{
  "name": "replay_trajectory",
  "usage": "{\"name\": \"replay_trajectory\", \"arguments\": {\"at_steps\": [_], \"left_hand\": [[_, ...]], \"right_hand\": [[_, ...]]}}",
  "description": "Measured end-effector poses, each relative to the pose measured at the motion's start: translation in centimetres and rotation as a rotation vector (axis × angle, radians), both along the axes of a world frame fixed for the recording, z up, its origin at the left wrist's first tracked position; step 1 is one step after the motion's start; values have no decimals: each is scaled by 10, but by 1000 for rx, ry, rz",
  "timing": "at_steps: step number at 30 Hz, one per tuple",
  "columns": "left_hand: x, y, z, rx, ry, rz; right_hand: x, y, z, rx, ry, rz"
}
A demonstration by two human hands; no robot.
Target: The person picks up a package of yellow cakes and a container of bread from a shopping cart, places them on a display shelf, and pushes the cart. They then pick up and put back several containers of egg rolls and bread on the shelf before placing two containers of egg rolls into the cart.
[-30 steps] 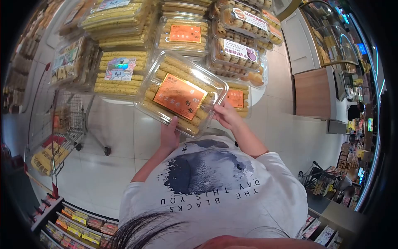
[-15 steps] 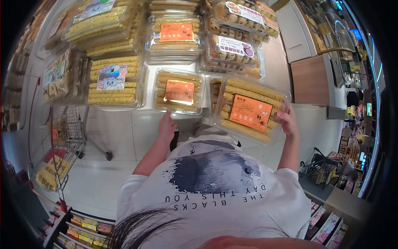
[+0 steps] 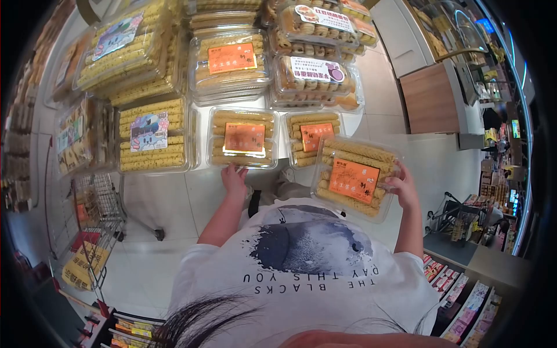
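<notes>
My right hand [image 3: 404, 187] grips the right side of a clear plastic box of egg rolls [image 3: 378, 204], which has an orange label. This box is tilted and held off the front of the display table. At the table's front edge lies a similar box of egg rolls [image 3: 218, 145]; the fingertips of my left hand [image 3: 234, 182] touch its near edge, with fingers a little apart. Another egg roll box [image 3: 297, 124] lies just behind the held one, which covers its near right corner.
Behind are stacked egg roll boxes [image 3: 230, 81], bread roll boxes [image 3: 313, 87] and boxes of yellow sticks with a cartoon label [image 3: 152, 151]. A shopping cart [image 3: 96, 203] stands at left, and a wooden-sided counter [image 3: 430, 103] at right. Snack racks [image 3: 464, 307] are behind me.
The held box has moved towards my body in my right hand, uncovering more of the box behind it. My left hand stays at its box's front edge. The whole view has shifted slightly.
</notes>
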State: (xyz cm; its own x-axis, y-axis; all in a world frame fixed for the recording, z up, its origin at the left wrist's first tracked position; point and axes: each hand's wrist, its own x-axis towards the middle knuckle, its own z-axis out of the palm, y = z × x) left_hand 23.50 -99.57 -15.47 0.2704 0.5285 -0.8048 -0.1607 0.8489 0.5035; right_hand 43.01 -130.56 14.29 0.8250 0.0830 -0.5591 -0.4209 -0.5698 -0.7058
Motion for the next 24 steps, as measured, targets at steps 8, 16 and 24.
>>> {"name": "replay_trajectory", "arguments": {"at_steps": [8,16,24], "left_hand": [[-12,-7,7,-5,28,15],[-10,11,2,50,-81,-22],[-5,12,-8,147,-33,-172]], "right_hand": [[1,7,1,67,-4,5],[0,19,-1,70,20,44],[-1,20,-6,148,30,17]]}}
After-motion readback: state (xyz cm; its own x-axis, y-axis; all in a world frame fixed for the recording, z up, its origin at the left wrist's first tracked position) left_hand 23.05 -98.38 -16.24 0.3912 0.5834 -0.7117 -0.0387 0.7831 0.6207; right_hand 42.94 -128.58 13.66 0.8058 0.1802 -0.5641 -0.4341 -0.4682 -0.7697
